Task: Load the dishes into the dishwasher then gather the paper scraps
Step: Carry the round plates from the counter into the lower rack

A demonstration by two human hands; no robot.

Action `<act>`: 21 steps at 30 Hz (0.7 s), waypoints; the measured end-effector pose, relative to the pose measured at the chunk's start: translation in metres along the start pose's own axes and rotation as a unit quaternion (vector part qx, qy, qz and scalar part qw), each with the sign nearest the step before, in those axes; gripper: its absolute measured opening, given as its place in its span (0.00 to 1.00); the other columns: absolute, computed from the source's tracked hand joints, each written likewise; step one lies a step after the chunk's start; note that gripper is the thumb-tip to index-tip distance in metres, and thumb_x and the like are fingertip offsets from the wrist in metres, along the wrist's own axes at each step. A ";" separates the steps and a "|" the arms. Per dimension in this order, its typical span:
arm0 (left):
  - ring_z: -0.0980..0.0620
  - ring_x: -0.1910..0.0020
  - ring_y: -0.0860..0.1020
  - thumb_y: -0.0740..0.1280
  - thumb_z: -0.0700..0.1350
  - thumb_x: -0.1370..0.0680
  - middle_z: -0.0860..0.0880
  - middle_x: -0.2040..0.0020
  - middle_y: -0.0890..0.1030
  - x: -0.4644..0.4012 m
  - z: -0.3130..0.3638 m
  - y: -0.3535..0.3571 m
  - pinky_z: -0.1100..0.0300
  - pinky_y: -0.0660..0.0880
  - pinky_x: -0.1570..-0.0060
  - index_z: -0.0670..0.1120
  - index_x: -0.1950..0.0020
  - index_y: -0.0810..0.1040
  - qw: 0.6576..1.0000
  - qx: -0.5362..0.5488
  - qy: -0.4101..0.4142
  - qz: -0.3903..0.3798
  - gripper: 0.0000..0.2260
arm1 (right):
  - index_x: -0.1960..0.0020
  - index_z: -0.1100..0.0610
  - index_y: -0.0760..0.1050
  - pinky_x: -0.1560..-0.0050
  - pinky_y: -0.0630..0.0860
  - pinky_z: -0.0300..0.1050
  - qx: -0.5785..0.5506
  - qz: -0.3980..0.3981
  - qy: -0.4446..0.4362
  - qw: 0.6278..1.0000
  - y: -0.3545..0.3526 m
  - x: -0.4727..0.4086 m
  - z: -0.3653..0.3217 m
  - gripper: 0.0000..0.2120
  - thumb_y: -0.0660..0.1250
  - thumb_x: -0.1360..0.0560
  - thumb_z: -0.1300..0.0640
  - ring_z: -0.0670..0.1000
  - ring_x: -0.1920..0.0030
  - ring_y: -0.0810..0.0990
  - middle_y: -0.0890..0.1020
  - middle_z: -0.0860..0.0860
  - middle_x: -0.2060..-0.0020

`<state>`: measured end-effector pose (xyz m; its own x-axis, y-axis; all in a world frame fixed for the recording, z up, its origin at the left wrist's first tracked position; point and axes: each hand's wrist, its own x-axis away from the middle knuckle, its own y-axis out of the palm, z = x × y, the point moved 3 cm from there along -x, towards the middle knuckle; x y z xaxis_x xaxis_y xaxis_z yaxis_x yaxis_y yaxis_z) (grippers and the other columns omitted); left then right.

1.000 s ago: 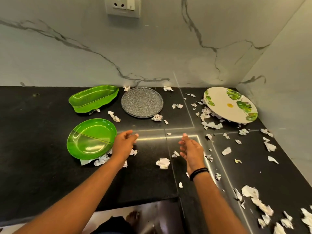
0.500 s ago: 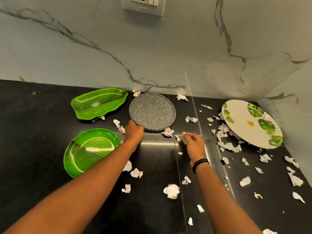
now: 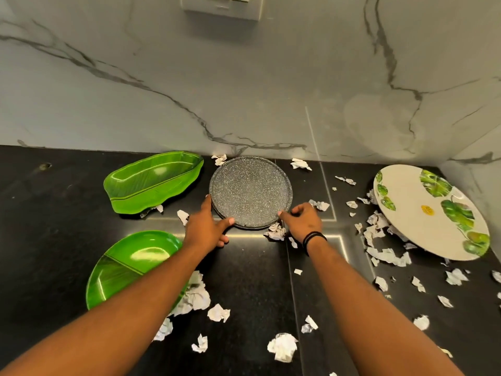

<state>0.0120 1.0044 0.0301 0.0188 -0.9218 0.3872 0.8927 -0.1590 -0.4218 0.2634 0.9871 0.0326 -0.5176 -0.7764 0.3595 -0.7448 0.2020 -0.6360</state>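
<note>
Reaching across the black stone bench (image 3: 271,280), both hands meet the near rim of a round, flat speckled grey plate (image 3: 250,192) with a matte, granite-like finish. The left hand (image 3: 207,229) spreads wide, fingers straight along the plate's left edge and thumb lying against the near rim; the right hand (image 3: 302,222) touches the right edge with its forefinger extended, the other fingers loosely bent, a black band on that wrist. Whether the plate is lifted cannot be told. Beyond and left of the left hand lies a glossy green leaf-shaped dish (image 3: 154,181) with raised ribs; nearer than that hand, under the forearm, sits a shiny round green plate (image 3: 127,264). Well to the right of the right hand a cream plate printed with green leaves (image 3: 431,213) tilts on crumpled white paper scraps (image 3: 385,255), which are strewn over the bench around both hands. White marble-look wall panels (image 3: 244,90) with grey veins rise behind, meeting in a corner at right.
</note>
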 end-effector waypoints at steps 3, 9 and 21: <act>0.49 0.73 0.83 0.76 0.46 0.24 0.48 0.68 0.81 0.002 -0.001 0.002 0.57 0.80 0.74 0.51 0.19 0.59 1.000 -0.014 0.020 0.016 0.39 | 0.55 0.53 0.69 0.56 0.70 0.45 0.060 0.001 0.002 0.998 0.004 -0.002 -0.003 0.19 0.74 0.28 0.42 0.54 0.55 0.78 0.78 0.49 0.61; 0.50 0.75 0.83 0.75 0.47 0.24 0.46 0.67 0.82 0.001 0.006 0.005 0.57 0.80 0.74 0.53 0.20 0.59 0.999 -0.043 0.026 0.008 0.37 | 0.60 0.52 0.70 0.52 0.74 0.46 0.073 -0.007 0.014 0.997 0.005 -0.012 0.003 0.17 0.74 0.28 0.42 0.56 0.54 0.80 0.81 0.51 0.61; 0.54 0.76 0.81 0.73 0.52 0.22 0.44 0.56 0.85 -0.002 0.008 0.005 0.60 0.81 0.70 0.51 0.18 0.55 0.989 -0.144 0.024 -0.002 0.39 | 0.68 0.53 0.68 0.51 0.75 0.51 0.068 -0.011 -0.022 0.997 0.001 -0.004 0.004 0.20 0.74 0.27 0.46 0.58 0.61 0.79 0.74 0.50 0.72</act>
<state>0.0200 1.0087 0.0340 -0.0124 -0.9357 0.3526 0.7266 -0.2506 -0.6397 0.2662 0.9881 0.0273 -0.4798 -0.8062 0.3462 -0.6905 0.1036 -0.7159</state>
